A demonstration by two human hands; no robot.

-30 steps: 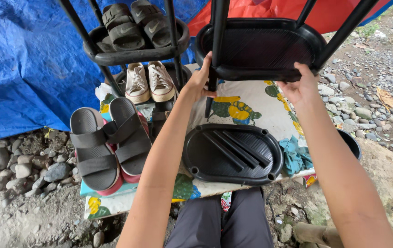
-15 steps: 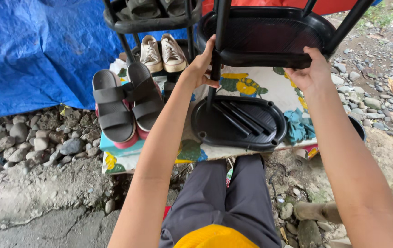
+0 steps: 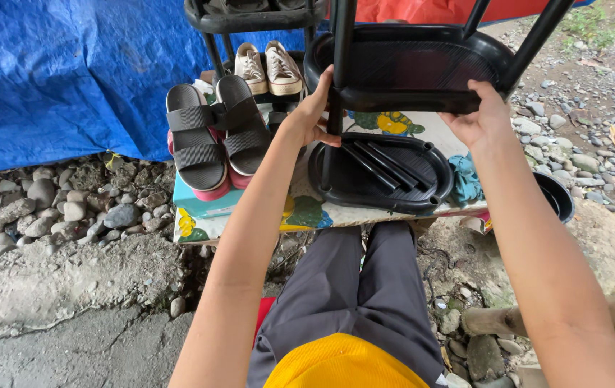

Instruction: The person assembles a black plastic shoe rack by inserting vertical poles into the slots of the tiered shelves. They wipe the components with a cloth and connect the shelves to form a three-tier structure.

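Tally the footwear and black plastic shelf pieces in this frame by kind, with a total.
Dark slide sandals: 2
Beige sneakers: 2
Black oval shelf held up by left hand and right hand, point on shelf: 1
Black oval shelf lying flat on the printed cloth: 1
Loose black rods on the flat shelf: 3
Total: 9

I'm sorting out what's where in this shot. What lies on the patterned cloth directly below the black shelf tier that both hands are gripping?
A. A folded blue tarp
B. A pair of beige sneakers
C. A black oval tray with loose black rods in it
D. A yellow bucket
C: under the black shelf tier held by the left hand and right hand, a black oval tray holding loose black rods lies on the patterned cloth.
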